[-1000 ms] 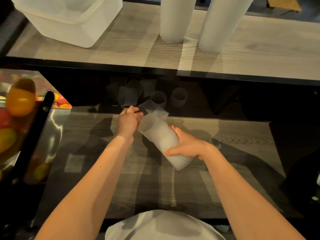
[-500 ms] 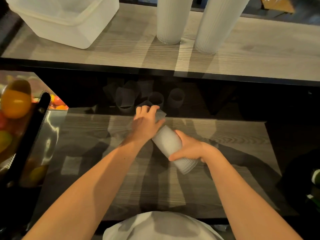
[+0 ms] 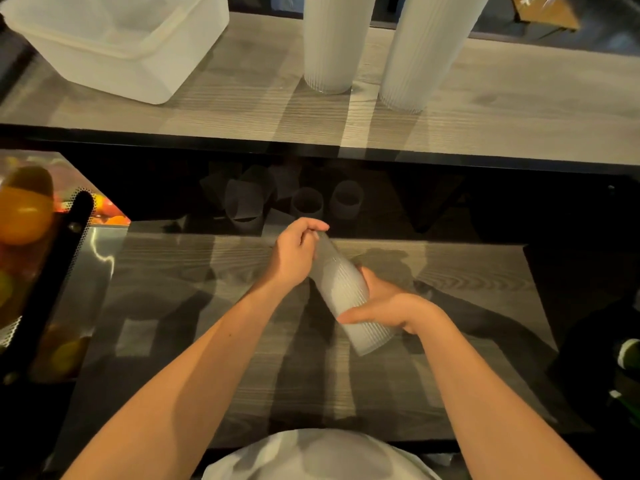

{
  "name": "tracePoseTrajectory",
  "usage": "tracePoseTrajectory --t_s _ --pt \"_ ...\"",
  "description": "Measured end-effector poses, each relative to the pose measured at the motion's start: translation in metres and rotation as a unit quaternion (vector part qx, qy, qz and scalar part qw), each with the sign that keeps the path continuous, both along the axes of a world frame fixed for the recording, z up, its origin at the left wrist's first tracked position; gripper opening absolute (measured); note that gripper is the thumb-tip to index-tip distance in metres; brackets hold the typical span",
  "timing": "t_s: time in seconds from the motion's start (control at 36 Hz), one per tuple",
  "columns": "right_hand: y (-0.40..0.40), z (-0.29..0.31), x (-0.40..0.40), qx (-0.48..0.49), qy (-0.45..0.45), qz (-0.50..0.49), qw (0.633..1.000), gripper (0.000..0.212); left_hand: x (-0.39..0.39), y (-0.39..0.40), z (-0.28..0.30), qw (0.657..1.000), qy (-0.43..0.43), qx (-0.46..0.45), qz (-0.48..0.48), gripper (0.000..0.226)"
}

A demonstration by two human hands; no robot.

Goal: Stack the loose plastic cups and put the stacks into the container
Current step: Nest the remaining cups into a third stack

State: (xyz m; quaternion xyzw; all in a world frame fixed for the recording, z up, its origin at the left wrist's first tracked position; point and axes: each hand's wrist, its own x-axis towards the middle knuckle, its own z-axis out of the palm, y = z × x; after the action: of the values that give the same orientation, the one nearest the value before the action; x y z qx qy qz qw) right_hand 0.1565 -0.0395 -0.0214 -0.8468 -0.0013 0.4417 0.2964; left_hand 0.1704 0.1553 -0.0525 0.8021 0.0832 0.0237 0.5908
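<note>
Beyond both hands, the container [image 3: 117, 46] is seen well apart, while the tilted stack of cups [image 3: 341, 292] is gripped at its lower part by the right hand [image 3: 388, 306] and its upper end is pinched by the left hand [image 3: 294, 254].

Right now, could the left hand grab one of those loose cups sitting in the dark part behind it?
Probably yes. The loose cups lie just beyond the left hand with nothing between them, but that hand is busy at the top of the cup stack and would have to let go first.
</note>
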Motion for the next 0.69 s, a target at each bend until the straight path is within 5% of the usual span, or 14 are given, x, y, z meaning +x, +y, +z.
tracePoseTrajectory --t_s 0.25,0.39,0.47,0.56,0.69 --pt "0.012 0.012 0.0 0.053 -0.026 0.04 0.997 0.103 -0.015 0.023 0.005 0.992 0.116 -0.033 -0.025 0.021" --pt "0.008 0.013 0.001 0.086 -0.01 0.048 0.995 0.09 -0.024 0.038 -0.006 0.988 0.143 -0.061 0.024 0.051" --pt "0.011 0.012 0.001 0.076 -0.03 0.031 0.996 0.089 -0.021 0.052 -0.005 0.943 0.133 -0.267 0.149 0.027" --pt "0.018 0.012 0.003 0.052 -0.063 0.034 0.996 0.096 -0.021 0.061 -0.002 0.887 0.162 -0.421 0.102 0.033" --pt "0.025 0.014 0.002 0.071 -0.052 0.087 0.992 0.097 -0.026 0.059 0.007 0.935 0.215 -0.281 0.02 0.047"
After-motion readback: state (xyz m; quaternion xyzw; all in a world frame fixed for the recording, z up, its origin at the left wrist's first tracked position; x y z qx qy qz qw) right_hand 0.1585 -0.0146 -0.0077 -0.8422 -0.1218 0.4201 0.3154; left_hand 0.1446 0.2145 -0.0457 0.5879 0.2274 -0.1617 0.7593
